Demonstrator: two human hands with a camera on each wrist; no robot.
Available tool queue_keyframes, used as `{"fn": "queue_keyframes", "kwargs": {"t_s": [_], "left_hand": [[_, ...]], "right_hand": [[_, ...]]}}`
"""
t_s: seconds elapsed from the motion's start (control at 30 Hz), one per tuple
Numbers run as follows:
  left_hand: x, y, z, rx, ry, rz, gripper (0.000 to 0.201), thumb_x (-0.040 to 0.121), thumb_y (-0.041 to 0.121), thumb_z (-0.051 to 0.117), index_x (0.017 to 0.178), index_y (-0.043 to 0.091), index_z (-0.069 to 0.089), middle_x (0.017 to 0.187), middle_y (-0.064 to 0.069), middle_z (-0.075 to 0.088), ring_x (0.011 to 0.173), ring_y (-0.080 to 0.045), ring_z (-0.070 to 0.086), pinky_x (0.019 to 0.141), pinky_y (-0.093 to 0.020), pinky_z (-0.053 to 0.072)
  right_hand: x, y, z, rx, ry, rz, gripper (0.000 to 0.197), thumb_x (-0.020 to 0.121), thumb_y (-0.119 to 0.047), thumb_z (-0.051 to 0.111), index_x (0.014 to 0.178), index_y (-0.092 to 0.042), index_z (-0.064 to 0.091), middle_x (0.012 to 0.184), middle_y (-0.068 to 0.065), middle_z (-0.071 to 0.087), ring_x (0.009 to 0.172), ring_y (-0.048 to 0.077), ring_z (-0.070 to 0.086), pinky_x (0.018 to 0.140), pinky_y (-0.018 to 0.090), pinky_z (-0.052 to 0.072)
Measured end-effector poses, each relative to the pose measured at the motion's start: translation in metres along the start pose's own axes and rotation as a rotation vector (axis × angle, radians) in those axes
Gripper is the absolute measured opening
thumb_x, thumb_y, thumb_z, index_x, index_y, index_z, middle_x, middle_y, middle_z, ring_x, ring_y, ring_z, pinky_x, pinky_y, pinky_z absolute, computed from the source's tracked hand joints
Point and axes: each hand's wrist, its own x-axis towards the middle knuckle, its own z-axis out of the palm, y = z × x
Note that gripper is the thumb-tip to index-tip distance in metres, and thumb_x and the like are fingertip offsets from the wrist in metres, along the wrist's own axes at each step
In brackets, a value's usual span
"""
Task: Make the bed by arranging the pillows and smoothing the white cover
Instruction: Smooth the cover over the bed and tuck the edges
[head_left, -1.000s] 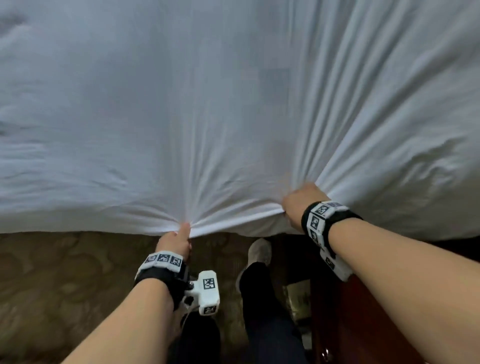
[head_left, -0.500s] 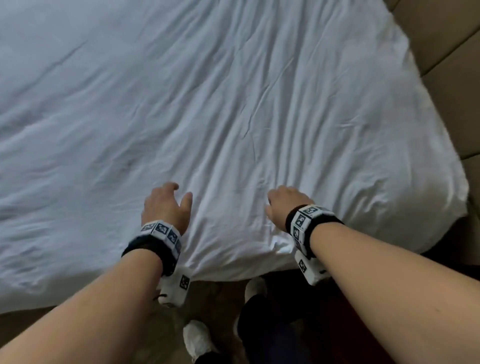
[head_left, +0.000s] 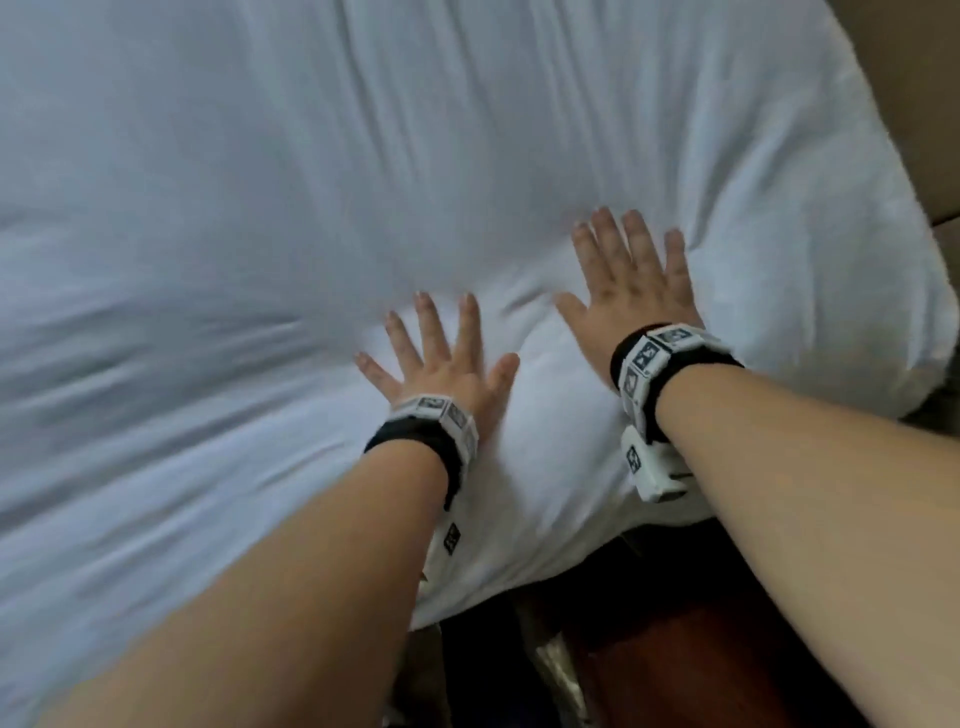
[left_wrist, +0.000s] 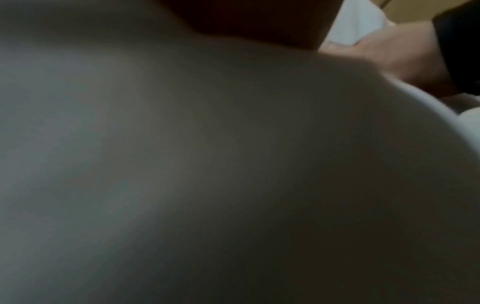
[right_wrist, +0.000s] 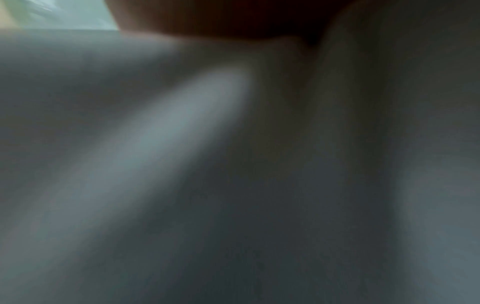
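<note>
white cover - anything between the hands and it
Nothing visible. The left hand and right hand lie flat with spread fingers directly on the white fabric bed cover, near its right corner.

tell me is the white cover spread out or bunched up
Spread out: the white cover lies flat over the bed, the left hand and right hand pressing it.

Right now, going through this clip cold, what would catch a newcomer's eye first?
Two bare hands pressed flat on the white cover, which fills nearly the whole head view: the left hand near the middle, the right hand further up the bed, fingers spread. Next, the marker-printed wristbands, and soft creases in the cover between the hands. Both wrist views are dark and blurred.
</note>
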Motion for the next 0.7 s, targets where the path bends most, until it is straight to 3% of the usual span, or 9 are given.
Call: {"fn": "queue_keyframes", "kwargs": {"t_s": [0.13, 0.27, 0.33, 0.37, 0.47, 0.53, 0.6, 0.63, 0.7], "left_hand": [[-0.035, 0.022, 0.010, 0.082, -0.189, 0.089, 0.079, 0.090, 0.081, 0.016, 0.146, 0.053, -0.032, 0.159, 0.004, -0.043, 0.146, -0.039, -0.038, 0.109, -0.078, -0.011], [-0.053, 0.027, -0.022, 0.133, -0.338, 0.193, 0.073, 0.092, 0.080, 0.024, 0.144, 0.063, -0.026, 0.162, 0.007, -0.037, 0.151, -0.034, -0.030, 0.116, -0.074, -0.003], [-0.052, 0.026, -0.042, 0.155, -0.289, 0.226, 0.071, 0.094, 0.078, 0.022, 0.145, 0.064, -0.024, 0.164, 0.009, -0.034, 0.153, -0.030, -0.027, 0.119, -0.069, -0.002], [-0.048, 0.024, -0.053, 0.153, -0.252, 0.231, 0.070, 0.094, 0.078, 0.022, 0.145, 0.064, -0.024, 0.164, 0.009, -0.034, 0.153, -0.029, -0.026, 0.121, -0.065, -0.003], [-0.028, 0.014, -0.092, 0.117, -0.155, 0.224, 0.071, 0.095, 0.077, 0.021, 0.147, 0.061, -0.025, 0.164, 0.009, -0.033, 0.154, -0.028, -0.025, 0.125, -0.058, -0.003], [-0.012, 0.001, -0.119, 0.074, -0.101, 0.201, 0.071, 0.096, 0.075, 0.021, 0.149, 0.058, -0.024, 0.165, 0.007, -0.030, 0.154, -0.028, -0.022, 0.126, -0.055, -0.002], [0.004, -0.019, -0.146, 0.024, -0.055, 0.164, 0.072, 0.097, 0.073, 0.022, 0.150, 0.056, -0.024, 0.166, 0.007, -0.028, 0.155, -0.027, -0.022, 0.126, -0.054, -0.001], [0.011, -0.033, -0.160, 0.008, -0.030, 0.144, 0.072, 0.097, 0.073, 0.022, 0.150, 0.056, -0.024, 0.166, 0.007, -0.028, 0.155, -0.027, -0.022, 0.126, -0.053, -0.001], [0.028, -0.067, -0.189, -0.002, 0.031, 0.105, 0.073, 0.097, 0.072, 0.021, 0.150, 0.054, -0.025, 0.166, 0.006, -0.029, 0.155, -0.027, -0.022, 0.126, -0.054, -0.001]], "right_hand": [[-0.049, 0.036, 0.010, 0.163, -0.144, 0.234, 0.073, 0.096, -0.063, 0.011, 0.156, -0.030, -0.013, 0.162, -0.010, -0.023, 0.149, 0.018, -0.021, 0.120, 0.046, -0.013], [-0.100, 0.079, 0.005, 0.239, -0.467, 0.527, 0.075, 0.093, -0.062, 0.022, 0.155, -0.034, -0.009, 0.161, -0.014, -0.023, 0.151, 0.020, -0.012, 0.120, 0.052, -0.002], [-0.110, 0.095, -0.010, 0.261, -0.629, 0.584, 0.070, 0.096, -0.051, 0.030, 0.157, -0.025, 0.009, 0.165, -0.003, -0.005, 0.151, 0.026, 0.008, 0.122, 0.047, 0.011], [-0.111, 0.100, -0.024, 0.263, -0.747, 0.566, 0.059, 0.101, -0.040, 0.031, 0.155, -0.016, 0.021, 0.163, 0.005, 0.011, 0.148, 0.027, 0.020, 0.121, 0.041, 0.018], [-0.091, 0.110, -0.063, 0.146, -0.962, 0.404, 0.039, 0.105, -0.021, 0.040, 0.139, -0.005, 0.050, 0.145, 0.013, 0.049, 0.134, 0.027, 0.046, 0.104, 0.029, 0.039], [-0.067, 0.110, -0.087, 0.105, -0.889, 0.391, 0.031, 0.103, -0.028, 0.043, 0.121, -0.012, 0.061, 0.124, 0.011, 0.061, 0.117, 0.028, 0.058, 0.092, 0.031, 0.046], [-0.033, 0.099, -0.109, 0.137, -0.767, 0.436, 0.033, 0.100, -0.039, 0.042, 0.099, -0.012, 0.061, 0.101, 0.010, 0.062, 0.093, 0.028, 0.062, 0.078, 0.032, 0.047], [-0.013, 0.087, -0.120, 0.150, -0.717, 0.426, 0.037, 0.099, -0.042, 0.041, 0.094, -0.011, 0.060, 0.101, 0.011, 0.064, 0.087, 0.028, 0.060, 0.076, 0.031, 0.046], [0.028, 0.054, -0.145, 0.140, -0.607, 0.332, 0.039, 0.098, -0.046, 0.041, 0.093, -0.013, 0.061, 0.109, 0.014, 0.066, 0.092, 0.030, 0.061, 0.080, 0.032, 0.046]]}}
